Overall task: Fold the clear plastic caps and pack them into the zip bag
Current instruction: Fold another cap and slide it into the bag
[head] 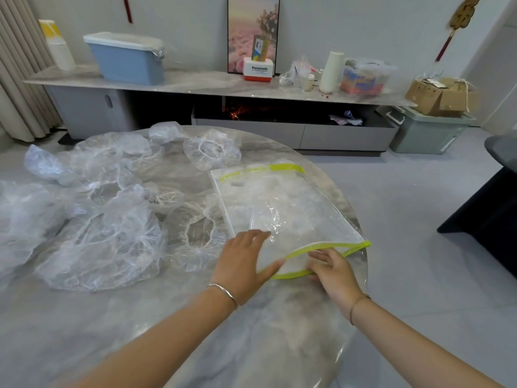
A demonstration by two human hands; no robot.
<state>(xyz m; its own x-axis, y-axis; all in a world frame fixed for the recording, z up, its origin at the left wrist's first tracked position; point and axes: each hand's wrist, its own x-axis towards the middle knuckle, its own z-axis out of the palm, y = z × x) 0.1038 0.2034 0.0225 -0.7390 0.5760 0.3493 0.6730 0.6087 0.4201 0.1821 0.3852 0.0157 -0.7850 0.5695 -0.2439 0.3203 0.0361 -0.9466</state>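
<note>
Clear plastic caps [106,228] piled loose, left & centre of marble table [84,331]. Left hand [243,264], lower centre: fingers flat, spread on zip bag [279,203], thumb at its green lip. Bag centre-right, mouth gaping. Right hand [333,273]: fingers in mouth; pinching or not, can't tell.

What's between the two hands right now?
Head view: the open, green-edged mouth of the zip bag spans the gap between left hand and right hand.
</note>
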